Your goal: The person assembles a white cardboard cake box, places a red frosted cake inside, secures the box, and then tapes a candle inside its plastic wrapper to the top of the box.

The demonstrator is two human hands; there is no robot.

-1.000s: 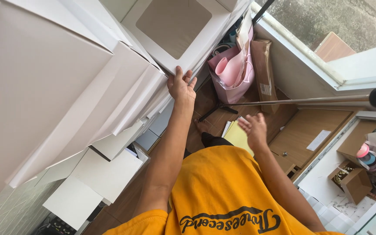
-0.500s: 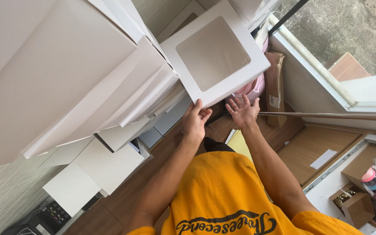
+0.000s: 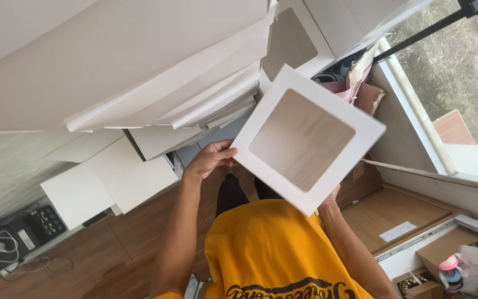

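Head view: white window box lid (image 3: 308, 138) held tilted between both hands — left hand (image 3: 208, 160) fingers pinch its near-left edge; right hand (image 3: 330, 196) mostly hidden beneath, grip unclear.

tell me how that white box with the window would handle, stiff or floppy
The white box, held at its edges by the left hand and right hand, keeps flat, so probably fairly stiff card. It looks light. The clear window is likely thin and easily dented.
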